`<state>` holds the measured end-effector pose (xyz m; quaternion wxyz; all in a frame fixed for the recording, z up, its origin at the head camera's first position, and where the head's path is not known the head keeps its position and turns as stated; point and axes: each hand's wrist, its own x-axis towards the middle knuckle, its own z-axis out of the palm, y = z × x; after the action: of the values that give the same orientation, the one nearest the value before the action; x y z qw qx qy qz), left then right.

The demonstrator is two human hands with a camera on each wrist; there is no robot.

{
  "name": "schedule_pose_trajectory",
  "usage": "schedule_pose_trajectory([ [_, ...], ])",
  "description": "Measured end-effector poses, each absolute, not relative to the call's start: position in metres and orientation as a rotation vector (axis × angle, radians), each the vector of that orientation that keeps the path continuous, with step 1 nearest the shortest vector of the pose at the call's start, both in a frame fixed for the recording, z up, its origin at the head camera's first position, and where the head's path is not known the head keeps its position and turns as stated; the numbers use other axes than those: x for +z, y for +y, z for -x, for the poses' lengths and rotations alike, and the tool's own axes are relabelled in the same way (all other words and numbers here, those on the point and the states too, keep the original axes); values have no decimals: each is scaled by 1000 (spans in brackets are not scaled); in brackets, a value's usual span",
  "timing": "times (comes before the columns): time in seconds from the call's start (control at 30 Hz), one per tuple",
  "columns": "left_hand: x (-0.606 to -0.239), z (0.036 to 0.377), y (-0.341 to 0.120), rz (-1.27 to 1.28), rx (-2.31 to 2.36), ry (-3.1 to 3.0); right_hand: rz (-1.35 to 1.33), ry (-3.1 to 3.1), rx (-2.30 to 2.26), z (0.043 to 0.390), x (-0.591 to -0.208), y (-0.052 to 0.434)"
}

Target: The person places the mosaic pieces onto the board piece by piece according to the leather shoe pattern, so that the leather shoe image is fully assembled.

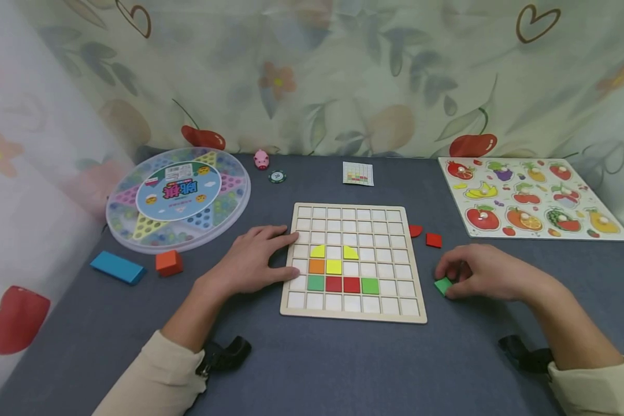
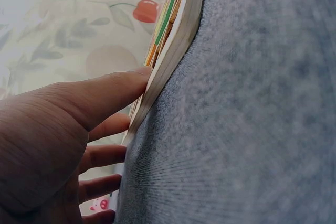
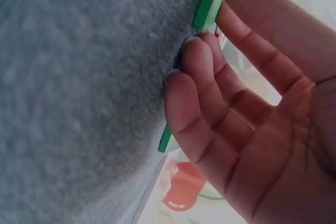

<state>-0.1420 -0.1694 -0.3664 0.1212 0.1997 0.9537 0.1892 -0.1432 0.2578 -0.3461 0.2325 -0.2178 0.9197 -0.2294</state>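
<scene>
A wooden grid board (image 1: 353,316) lies mid-table with green, red, orange and yellow tiles in some squares. My left hand (image 1: 252,260) rests at its left edge, fingers spread and relaxed. In the left wrist view the thumb (image 2: 113,95) touches the board's side (image 2: 176,45). Right of the board, my right hand (image 1: 486,274) pinches a green tile (image 1: 442,286) low over the cloth. The right wrist view shows this tile (image 3: 208,2) at thumb and forefinger. A second green piece (image 3: 165,139) shows partly behind the other fingers.
Red pieces, one a square tile (image 1: 434,240), lie right of the board. Behind stands a small pattern card (image 1: 357,173). A fruit puzzle board (image 1: 530,231) lies back right. At left are a round game box (image 1: 229,222), a blue block (image 1: 118,267) and an orange block (image 1: 169,263).
</scene>
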Motion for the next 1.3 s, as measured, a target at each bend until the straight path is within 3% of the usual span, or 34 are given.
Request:
schedule_pose_trajectory([
  [0.67,-367,142,-168,-575,535,2783,544,2449,-772,144,-338,247],
  [1.3,-368,142,-169,-568,526,2789,650,2328,-942,152,-335,195],
])
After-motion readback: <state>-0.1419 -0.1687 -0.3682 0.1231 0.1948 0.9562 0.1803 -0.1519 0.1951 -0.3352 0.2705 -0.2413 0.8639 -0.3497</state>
